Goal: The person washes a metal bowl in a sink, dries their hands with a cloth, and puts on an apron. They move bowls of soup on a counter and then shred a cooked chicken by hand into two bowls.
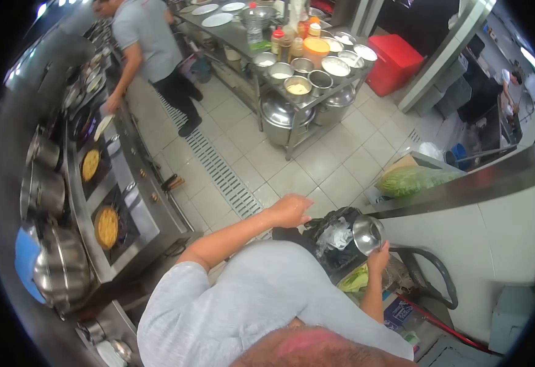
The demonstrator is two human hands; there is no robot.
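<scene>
My right hand [377, 259] grips a small metal bowl [368, 235] by its rim. The bowl is tilted at the right edge of a bin lined with a black bag [338, 262]. Inside that bin lies crumpled clear plastic [336, 236]. My left hand [290, 211] is held out in front of my body, left of the bin. It appears to hold nothing, its fingers stretched toward the right.
On the left stove, two pans hold yellow food [107, 227]. A co-worker [148, 43] reaches over the stove farther along. Ahead stands a metal table [243, 46] with bowls and bottles. A red box [394, 64] and bagged greens [415, 181] are to the right.
</scene>
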